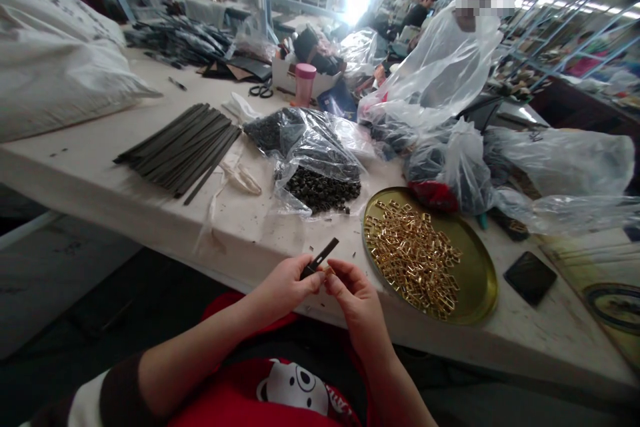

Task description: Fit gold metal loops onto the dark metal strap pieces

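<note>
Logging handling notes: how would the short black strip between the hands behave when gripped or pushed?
The black strip is probably fairly stiff: it juts straight past the left hand unsupported. Thin and flat, it likely weighs little and would slide, not roll.

Left hand (287, 285) pinches black strip (320, 257); right hand (353, 290) touching; gold buckles (415, 260) near.

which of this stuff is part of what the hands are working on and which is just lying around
In use: black strip held by left hand and right hand; likely gold clips in the brass tray; pile of black strips.
Lying about: phone, pink cup, scissors, white sack.
</note>
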Tool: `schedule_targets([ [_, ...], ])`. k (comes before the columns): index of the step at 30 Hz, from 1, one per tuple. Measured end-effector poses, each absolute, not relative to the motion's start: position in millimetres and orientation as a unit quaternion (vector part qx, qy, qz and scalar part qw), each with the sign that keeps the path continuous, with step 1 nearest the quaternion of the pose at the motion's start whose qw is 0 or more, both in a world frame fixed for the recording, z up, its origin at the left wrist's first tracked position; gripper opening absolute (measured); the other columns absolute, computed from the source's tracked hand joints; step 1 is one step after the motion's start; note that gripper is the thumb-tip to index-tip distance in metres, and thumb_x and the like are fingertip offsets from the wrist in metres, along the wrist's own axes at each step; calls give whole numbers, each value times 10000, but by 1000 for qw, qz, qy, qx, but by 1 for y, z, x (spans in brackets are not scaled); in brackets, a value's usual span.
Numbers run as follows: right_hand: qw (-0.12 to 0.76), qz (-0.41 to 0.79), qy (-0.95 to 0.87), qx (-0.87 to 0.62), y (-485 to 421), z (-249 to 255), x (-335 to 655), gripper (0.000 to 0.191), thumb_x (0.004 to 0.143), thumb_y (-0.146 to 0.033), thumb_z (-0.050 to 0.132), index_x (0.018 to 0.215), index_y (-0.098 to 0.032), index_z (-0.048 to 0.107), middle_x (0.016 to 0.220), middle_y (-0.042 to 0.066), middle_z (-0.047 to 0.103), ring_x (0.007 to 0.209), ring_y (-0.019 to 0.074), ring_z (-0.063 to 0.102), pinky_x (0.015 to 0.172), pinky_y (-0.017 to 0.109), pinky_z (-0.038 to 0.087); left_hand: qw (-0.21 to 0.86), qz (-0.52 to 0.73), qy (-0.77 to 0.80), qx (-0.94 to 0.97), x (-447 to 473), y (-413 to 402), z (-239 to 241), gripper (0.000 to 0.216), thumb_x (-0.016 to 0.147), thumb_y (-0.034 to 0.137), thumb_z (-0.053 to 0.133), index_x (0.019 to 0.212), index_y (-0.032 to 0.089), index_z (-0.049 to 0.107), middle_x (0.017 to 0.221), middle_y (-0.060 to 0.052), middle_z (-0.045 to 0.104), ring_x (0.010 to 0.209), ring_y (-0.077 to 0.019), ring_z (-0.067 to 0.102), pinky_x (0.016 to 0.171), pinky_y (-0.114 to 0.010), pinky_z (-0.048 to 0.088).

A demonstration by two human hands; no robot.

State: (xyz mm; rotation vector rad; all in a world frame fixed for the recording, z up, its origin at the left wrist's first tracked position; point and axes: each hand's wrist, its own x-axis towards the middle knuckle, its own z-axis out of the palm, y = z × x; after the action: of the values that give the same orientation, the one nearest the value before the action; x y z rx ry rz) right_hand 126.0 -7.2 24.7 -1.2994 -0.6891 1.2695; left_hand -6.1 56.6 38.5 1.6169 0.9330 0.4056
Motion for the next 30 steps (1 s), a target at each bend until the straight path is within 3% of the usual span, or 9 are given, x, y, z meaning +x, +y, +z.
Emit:
schedule_targets([
  [11, 580, 524, -275, -560, -7, 13, 128, 311, 708, -290, 638, 1002, -206, 578, 867, 26, 647, 758, 148, 601, 714, 303, 490, 563, 148, 419, 697, -1, 57, 35, 238, 818, 356, 436, 791, 148, 549, 668, 2, 579, 628, -135, 525, 566, -217, 382],
  [19, 618, 484, -268, -559, -10, 9, 122, 303, 698, -273, 653, 983, -202, 574, 913, 36, 648, 857, 171, 599, 801, 336, 469, 387, 121, 437, 803, 2, 50, 42, 224, 835, 342, 400, 719, 180, 503, 639, -4, 542, 582, -141, 477, 534, -232, 310],
  [30, 591, 513, -288, -552, -13, 12, 120, 283, 710, -309, 640, 965, -201, 580, 859, 30, 656, 780, 166, 611, 712, 315, 502, 513, 143, 432, 728, -1, 50, 39, 196, 801, 322, 448, 764, 151, 537, 674, -6, 584, 620, -140, 516, 576, -232, 382],
])
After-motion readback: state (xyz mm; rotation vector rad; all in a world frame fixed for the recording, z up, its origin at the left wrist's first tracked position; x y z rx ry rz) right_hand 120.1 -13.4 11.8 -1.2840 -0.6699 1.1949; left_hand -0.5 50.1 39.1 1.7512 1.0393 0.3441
